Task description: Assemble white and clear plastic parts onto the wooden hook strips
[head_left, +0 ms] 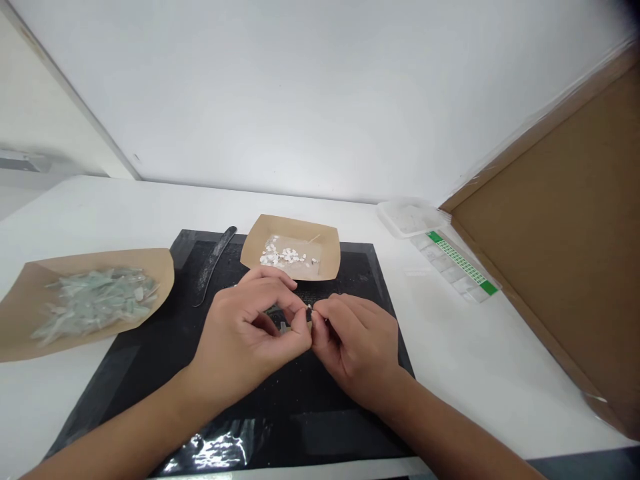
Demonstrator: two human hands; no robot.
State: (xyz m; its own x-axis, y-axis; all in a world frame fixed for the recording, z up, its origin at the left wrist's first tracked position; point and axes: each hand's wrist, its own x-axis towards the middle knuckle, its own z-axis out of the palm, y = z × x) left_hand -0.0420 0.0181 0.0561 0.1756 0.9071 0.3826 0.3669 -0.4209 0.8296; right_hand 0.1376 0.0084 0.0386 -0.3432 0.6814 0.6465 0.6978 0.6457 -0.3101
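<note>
My left hand (255, 327) and my right hand (357, 343) meet over the black mat (165, 373). Both are closed in a pinch, fingertips almost touching. Between them shows a tiny dark-and-white piece (309, 309), too small to name. Below my left fingers, partly hidden, lie a small clear piece (284, 327) and something greenish. Just beyond my hands stands a brown paper tray (253, 243) with small white chips (289, 255) on a clear plastic bag.
At left, a larger paper tray (15, 290) holds many clear greenish plastic pieces (100, 300). A worn black nail file (215, 263) lies on the mat. On the right are a clear plastic container (413, 217) and a green-labelled clear organizer box (460, 267), beside a brown board (565, 220).
</note>
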